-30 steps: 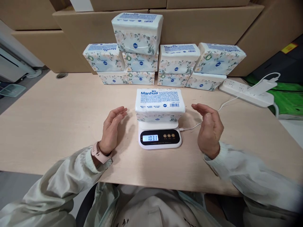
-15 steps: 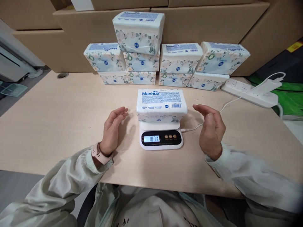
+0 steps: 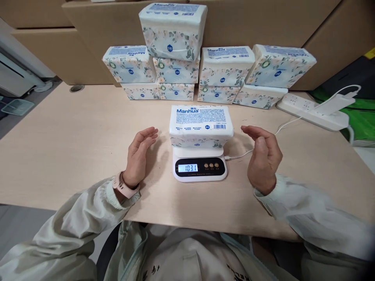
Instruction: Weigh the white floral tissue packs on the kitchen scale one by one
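A white pack of tissues (image 3: pixel 201 121) with blue "Manhua" print rests on a small white digital scale (image 3: pixel 200 177). The scale's lit display (image 3: pixel 188 168) reads 103.1. My left hand (image 3: pixel 140 156) is beside the pack on the left, apart from it, fingers stretched out and holding nothing. On the other side, my right hand (image 3: pixel 263 158) stands with its palm turned toward the pack, also apart from it and empty. A pink watch band (image 3: pixel 125 186) is around my left wrist.
Behind the scale, several more tissue packs (image 3: pixel 177 72) are stacked in rows, one pack (image 3: pixel 172 33) topping them. A white power strip (image 3: pixel 313 111) lies to their right, and a white cable (image 3: pixel 240 156) runs to the scale. Cardboard boxes (image 3: pixel 249 23) line the table's back.
The view has tilted slightly, so the stacked packs and scale appear a little higher. Both hands stay in place beside the pack, and the reading is the same.
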A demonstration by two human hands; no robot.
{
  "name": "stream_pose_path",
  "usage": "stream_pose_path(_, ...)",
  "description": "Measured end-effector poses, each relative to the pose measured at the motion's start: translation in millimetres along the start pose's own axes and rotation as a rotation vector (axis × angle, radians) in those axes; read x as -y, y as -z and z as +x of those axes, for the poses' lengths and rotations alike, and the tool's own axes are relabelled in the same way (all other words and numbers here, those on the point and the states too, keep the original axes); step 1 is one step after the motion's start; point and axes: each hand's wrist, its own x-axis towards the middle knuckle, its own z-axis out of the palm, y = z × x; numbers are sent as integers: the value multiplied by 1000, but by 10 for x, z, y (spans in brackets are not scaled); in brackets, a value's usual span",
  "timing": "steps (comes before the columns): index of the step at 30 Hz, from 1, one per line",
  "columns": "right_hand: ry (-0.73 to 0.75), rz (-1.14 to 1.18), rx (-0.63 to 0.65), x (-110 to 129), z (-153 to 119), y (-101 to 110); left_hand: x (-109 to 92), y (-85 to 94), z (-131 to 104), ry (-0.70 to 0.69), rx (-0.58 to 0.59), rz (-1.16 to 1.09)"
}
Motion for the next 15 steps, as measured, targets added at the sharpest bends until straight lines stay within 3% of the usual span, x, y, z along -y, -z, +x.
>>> stream_pose_path(6, 30, 12, 4, 58, 6, -7, -16, 4, -20, -117, 32, 38)
stream_pose_path(15, -2, -13, 76, 64, -8, 37, -9, 31, -23, -141, 67, 70)
